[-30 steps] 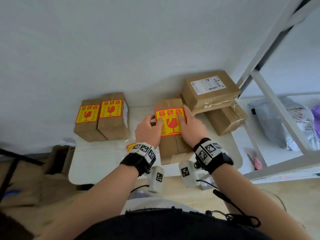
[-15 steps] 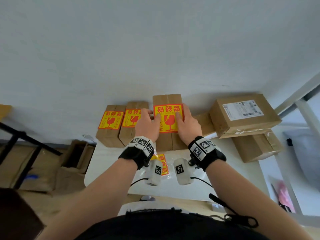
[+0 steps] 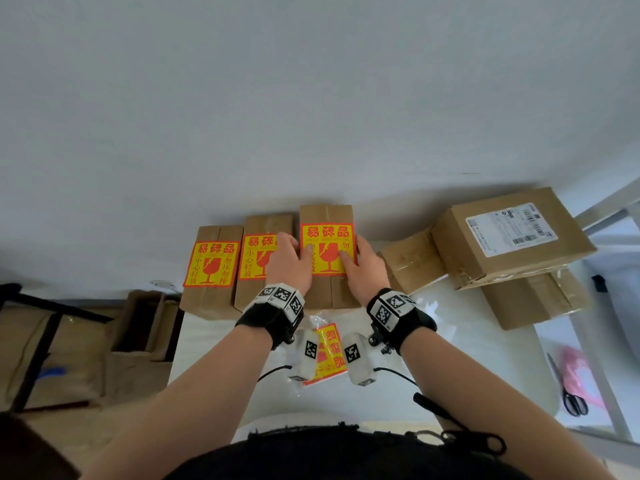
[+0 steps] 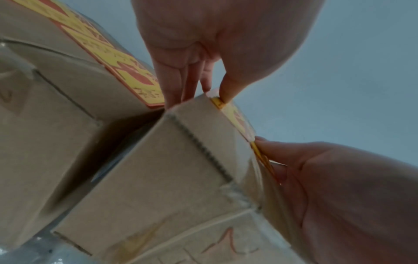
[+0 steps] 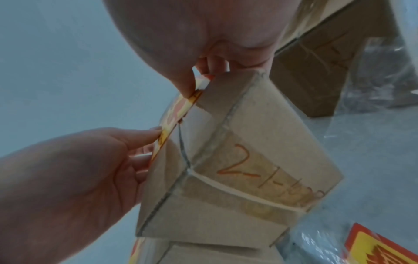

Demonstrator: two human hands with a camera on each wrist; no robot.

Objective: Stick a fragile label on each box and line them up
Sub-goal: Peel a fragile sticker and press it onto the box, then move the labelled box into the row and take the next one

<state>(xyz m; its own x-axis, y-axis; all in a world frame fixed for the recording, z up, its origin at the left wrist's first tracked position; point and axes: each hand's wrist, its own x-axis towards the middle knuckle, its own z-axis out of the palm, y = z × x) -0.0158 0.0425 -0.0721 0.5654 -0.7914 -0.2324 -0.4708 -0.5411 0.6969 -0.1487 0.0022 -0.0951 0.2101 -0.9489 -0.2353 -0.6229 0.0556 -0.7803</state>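
Note:
Three brown boxes stand side by side against the wall, each with a yellow and red fragile label on top. The left box (image 3: 211, 271) and the middle box (image 3: 265, 233) stand free. My left hand (image 3: 289, 261) and right hand (image 3: 363, 268) grip the third box (image 3: 327, 214) from either side. Both thumbs press on its label (image 3: 327, 237), and the fingers run down the sides. In the left wrist view my left fingers (image 4: 174, 85) reach into the gap beside the middle box. The third box's near end (image 5: 260, 160) has writing on it.
To the right lie unlabelled boxes: a small one (image 3: 412, 261), a large one with a shipping label (image 3: 512, 237), and another under it (image 3: 530, 299). A pack of fragile labels (image 3: 329, 351) lies on the white table (image 3: 467, 358). Scissors (image 3: 571, 400) lie far right.
Both hands have carried the third box from the middle of the table back and left. It now stands against the wall next to the two labelled boxes.

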